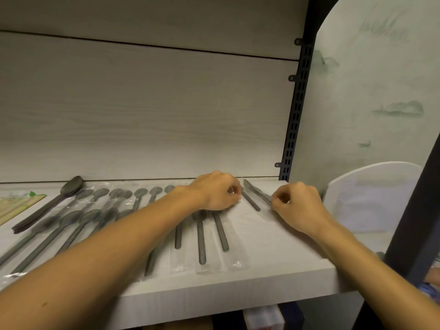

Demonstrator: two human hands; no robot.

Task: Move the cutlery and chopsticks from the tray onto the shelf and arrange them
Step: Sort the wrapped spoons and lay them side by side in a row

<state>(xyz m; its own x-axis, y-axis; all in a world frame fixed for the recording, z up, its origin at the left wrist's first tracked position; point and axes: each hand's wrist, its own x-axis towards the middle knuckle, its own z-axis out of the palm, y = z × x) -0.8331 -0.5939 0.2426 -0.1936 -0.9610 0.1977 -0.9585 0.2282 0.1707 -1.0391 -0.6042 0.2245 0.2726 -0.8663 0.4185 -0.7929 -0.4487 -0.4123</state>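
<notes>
- Head view: both my hands are over the right end of the pale wooden shelf (273, 236), near its back wall.
- My right hand (297, 206) is curled, thumb and fingers pinched onto the near end of a wrapped knife (256, 190) that lies flat on the shelf, blade pointing toward the back.
- My left hand (219, 190) is loosely fisted, fingertips pressed down beside a second dark handle (251, 202); whether it truly grips anything I cannot tell.
- Left of my hands, two rows of grey spoons (112, 210) in clear sleeves lie side by side, some hidden under my left forearm.
- Further left lies a stack of dark bare spoons (54, 202), then the packed chopsticks (16, 207) at the edge.
- No tray shows in this view.
</notes>
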